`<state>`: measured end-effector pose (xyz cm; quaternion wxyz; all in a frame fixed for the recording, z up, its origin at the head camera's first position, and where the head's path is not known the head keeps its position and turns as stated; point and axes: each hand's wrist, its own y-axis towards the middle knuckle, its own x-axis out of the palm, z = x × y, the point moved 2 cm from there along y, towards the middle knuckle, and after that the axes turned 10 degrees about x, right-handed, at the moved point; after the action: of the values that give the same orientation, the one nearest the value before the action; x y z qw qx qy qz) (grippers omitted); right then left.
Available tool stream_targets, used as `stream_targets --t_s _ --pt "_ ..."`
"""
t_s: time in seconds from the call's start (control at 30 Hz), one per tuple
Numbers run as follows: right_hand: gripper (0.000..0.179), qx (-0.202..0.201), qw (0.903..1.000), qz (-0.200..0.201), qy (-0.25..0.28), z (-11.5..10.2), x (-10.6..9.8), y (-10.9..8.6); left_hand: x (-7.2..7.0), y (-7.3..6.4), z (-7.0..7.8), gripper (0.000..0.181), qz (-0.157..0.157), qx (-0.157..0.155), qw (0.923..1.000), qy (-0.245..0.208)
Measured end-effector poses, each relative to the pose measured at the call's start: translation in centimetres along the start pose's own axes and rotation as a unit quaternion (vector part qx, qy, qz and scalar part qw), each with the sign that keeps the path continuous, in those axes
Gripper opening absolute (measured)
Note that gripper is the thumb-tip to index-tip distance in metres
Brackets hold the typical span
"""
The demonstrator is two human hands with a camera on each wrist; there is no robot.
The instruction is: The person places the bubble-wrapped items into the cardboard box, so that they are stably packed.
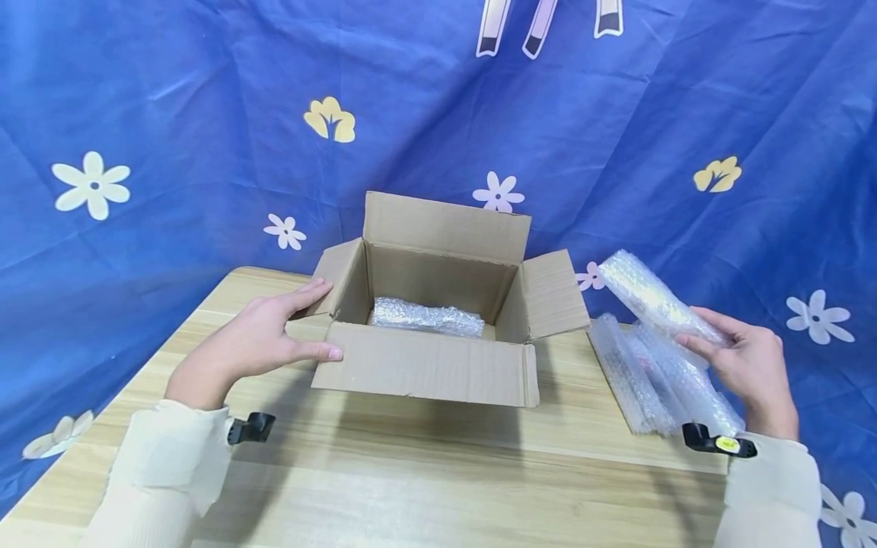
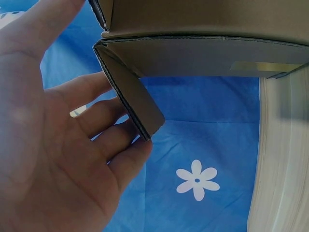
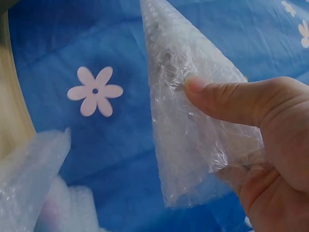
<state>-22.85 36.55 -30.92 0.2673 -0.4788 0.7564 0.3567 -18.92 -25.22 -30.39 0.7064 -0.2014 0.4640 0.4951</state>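
Note:
An open cardboard box [image 1: 428, 364] stands on the table with its flaps spread out. A bubble-wrapped roll [image 1: 428, 317] lies inside it. My left hand [image 1: 263, 335] rests against the box's left corner, thumb at the front flap and fingers along the side flap [image 2: 130, 92]. Off to the right, my right hand [image 1: 750, 365] holds up a bubble-wrapped packet [image 1: 658, 297] by its near end. Its thumb presses on the clear wrap [image 3: 193, 145] in the right wrist view. The packet's contents are blurred by the plastic.
Below the raised packet, several more bubble-wrapped packets [image 1: 633, 380] lie in a pile on the wooden table [image 1: 425, 479]. A blue curtain [image 1: 205, 137] with flower prints hangs right behind the table's back edge.

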Motion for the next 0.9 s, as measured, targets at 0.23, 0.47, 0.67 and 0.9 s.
stream_targets --t_s 0.23,0.47,0.67,0.9 --pt "0.05 -0.041 0.999 0.012 0.009 -2.2 -0.8 0.4 0.0 0.1 -0.1 0.111 0.002 0.002 1.0 0.006" --pt "0.047 -0.08 0.9966 0.007 0.019 -5.2 -1.7 1.0 0.1 0.2 -0.2 0.112 -0.002 0.002 1.0 0.003" --pt "0.046 -0.106 0.9943 -0.004 0.011 -7.7 -2.2 1.5 0.1 0.2 -0.3 0.112 -0.003 0.002 1.0 0.004" --pt "0.047 -0.106 0.9933 -0.045 0.003 -10.1 -2.6 2.1 0.0 0.3 -0.4 0.111 -0.003 0.005 0.9999 0.011"
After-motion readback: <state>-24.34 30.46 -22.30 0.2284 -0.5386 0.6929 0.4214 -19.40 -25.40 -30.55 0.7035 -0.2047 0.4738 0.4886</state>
